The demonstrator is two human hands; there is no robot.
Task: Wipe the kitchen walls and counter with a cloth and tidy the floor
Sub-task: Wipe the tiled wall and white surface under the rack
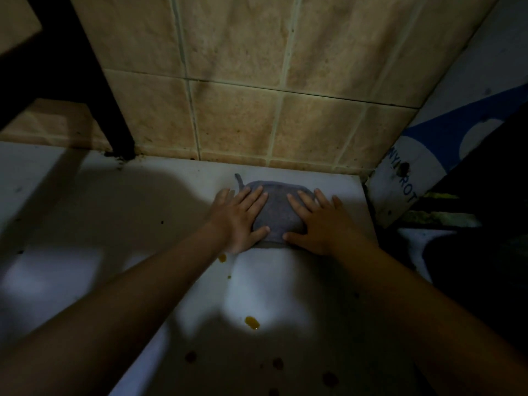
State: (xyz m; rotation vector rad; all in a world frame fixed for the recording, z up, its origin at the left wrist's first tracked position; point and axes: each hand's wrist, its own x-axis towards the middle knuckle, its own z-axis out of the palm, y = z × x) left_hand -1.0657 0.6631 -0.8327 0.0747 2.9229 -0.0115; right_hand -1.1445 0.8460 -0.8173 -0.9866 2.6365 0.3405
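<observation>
A grey-blue cloth (276, 208) lies bunched flat on the white counter (143, 201), close to the foot of the tan tiled wall (243, 81). My left hand (238, 217) presses on the cloth's left side with fingers straight and spread. My right hand (320, 221) presses on its right side the same way, thumb at the near edge. Several orange-yellow spots (252, 322) dot the counter nearer to me.
A dark post (114, 121) stands on the counter at the back left against the wall. A white and blue printed board (423, 167) leans at the counter's right end. Beyond the right edge it is dark.
</observation>
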